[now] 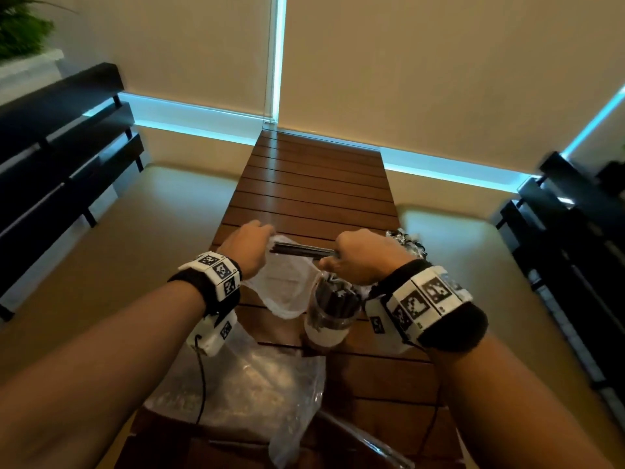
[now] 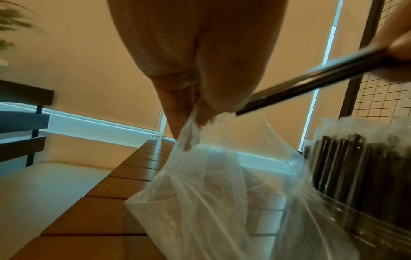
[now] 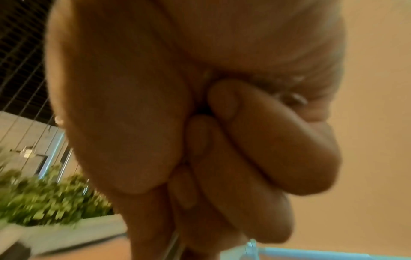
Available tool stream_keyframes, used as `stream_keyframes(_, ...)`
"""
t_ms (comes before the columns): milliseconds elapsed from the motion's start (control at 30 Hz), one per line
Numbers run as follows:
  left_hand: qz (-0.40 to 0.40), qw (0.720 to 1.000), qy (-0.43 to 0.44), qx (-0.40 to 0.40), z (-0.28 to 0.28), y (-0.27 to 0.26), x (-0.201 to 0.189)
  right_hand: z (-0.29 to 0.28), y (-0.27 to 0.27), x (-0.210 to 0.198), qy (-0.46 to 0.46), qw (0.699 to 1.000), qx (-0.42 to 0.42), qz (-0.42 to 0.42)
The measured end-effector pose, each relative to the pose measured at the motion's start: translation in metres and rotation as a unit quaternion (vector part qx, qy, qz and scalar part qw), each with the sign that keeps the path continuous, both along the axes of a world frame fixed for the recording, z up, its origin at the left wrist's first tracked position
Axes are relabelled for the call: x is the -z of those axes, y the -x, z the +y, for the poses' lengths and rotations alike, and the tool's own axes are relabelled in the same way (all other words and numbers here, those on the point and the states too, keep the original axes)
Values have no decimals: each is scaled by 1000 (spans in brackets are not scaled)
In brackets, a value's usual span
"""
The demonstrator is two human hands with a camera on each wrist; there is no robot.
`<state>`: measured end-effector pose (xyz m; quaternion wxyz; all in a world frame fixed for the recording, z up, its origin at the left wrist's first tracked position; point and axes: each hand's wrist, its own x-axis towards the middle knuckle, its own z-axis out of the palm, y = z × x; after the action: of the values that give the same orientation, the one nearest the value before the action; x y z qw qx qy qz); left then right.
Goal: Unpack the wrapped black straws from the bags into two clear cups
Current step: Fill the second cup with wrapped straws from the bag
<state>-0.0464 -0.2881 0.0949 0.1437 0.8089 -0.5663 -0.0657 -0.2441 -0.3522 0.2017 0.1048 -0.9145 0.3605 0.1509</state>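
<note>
Straws (image 1: 302,249), a small black bundle, run level between both hands above the slatted table's (image 1: 318,177) middle; the left hand (image 1: 246,247) pinches the clear bag's (image 1: 287,286) mouth, the right hand (image 1: 363,262) grips the bundle's end; a straw-filled cup (image 1: 329,313) stands just beneath. From the left wrist, the bag (image 2: 211,193) hangs slack; better keep it taut and draw straight out. From the right wrist, the fingers (image 3: 255,140) are curled tight; straws hidden.
</note>
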Motion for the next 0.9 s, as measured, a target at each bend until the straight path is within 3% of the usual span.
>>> stream_keyframes(100, -6, 998, -67, 2, 3, 2, 0, -3, 18, -30, -16, 1000, -7, -6)
stream_keyframes(200, 4, 990, -137, 18, 6, 5, -5, -9, 27, -41, -34, 994, 0, -104)
stream_keyframes(267, 56, 993, -94, 37, 5, 15, -20, -10, 23, -29, -11, 978, 15, -210)
stream_keyframes(300, 132, 989, -35, 48, 5, 23, -32, -9, 18, -16, 4, 966, 24, -258)
stream_keyframes(333, 238, 968, 30, 66, 5, 31, -47, -6, 12, -2, 16, 956, 31, -290)
stream_keyframes(400, 461, 873, 132, 87, 5, 49, -75, 4, 2, 24, 15, 945, 33, -324)
stream_keyframes(433, 528, 830, 164, 72, 4, 57, -87, 10, -2, 35, 3, 937, 35, -346)
stream_keyframes(467, 560, 805, 189, 52, 3, 63, -96, 15, -6, 42, -20, 927, 40, -373)
stream_keyframes(500, 563, 800, 206, 26, 3, 69, -102, 20, -8, 45, -42, 918, 42, -391)
stream_keyframes(567, 511, 828, 231, -3, 1, 75, -106, 24, -12, 44, -66, 922, 15, -382)
stream_keyframes(667, 434, 863, 260, 20, 6, 78, -104, 14, -5, 27, -54, 945, -22, -321)
stream_keyframes(733, 360, 890, 276, 46, 8, 74, -100, 4, 4, 6, -21, 933, -2, -359)
stream_keyframes(767, 321, 905, 274, 59, 8, 72, -97, 0, 9, -7, 5, 911, 27, -411)
stream_keyframes(867, 252, 930, 253, 93, 7, 78, -87, 1, 19, -48, 87, 801, 74, -588)
stream_keyframes(900, 241, 930, 255, 113, 6, 82, -83, 3, 16, -53, 109, 796, 50, -593)
